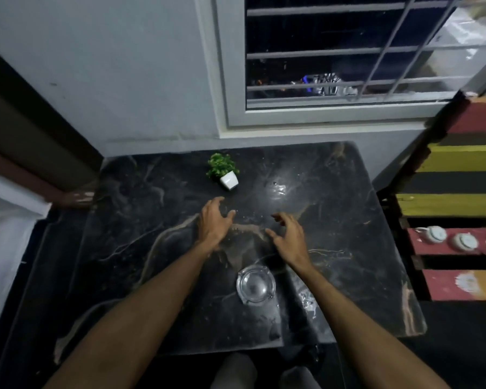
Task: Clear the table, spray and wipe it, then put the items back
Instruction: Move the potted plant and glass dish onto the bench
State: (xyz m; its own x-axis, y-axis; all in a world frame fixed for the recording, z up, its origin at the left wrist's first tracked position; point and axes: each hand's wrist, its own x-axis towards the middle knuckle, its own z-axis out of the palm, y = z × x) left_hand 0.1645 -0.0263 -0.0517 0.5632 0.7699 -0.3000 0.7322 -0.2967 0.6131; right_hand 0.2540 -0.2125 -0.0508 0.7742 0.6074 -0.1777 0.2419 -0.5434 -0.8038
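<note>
A black marble table [141,226] fills the middle of the view. Near its far edge stands a small green plant in a white pot [228,179]. A clear glass ashtray [255,284] sits near the front, between my forearms. My left hand [214,223] hovers over the table's middle with fingers spread and slightly bent, holding nothing, a little short of the plant. My right hand [287,237] hovers beside it, fingers loosely bent, empty, just beyond the ashtray.
A wall and a barred window [334,51] stand behind the table. A striped red, yellow and black pallet shelf [455,197] at the right carries two small white round objects [449,238]. A dark sofa arm [26,141] lies at the left.
</note>
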